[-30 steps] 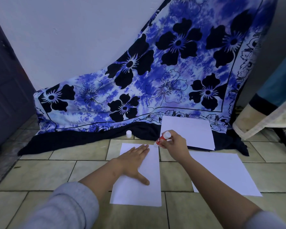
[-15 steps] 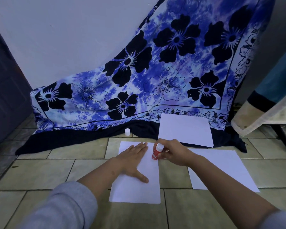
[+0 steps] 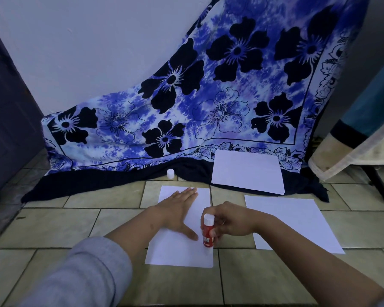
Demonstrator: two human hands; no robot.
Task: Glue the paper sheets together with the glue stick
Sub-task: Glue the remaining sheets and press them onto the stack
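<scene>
The red glue stick (image 3: 208, 232), white end up and pale lettering on its body, stands almost upright at the right edge of the near paper sheet (image 3: 175, 254). The right hand (image 3: 233, 220) wraps its fingers around it. The left hand (image 3: 177, 209) lies flat with straight fingers on the same sheet. Farther back, a small white cap (image 3: 170, 173) stands before the flowered cloth (image 3: 208, 107).
</scene>
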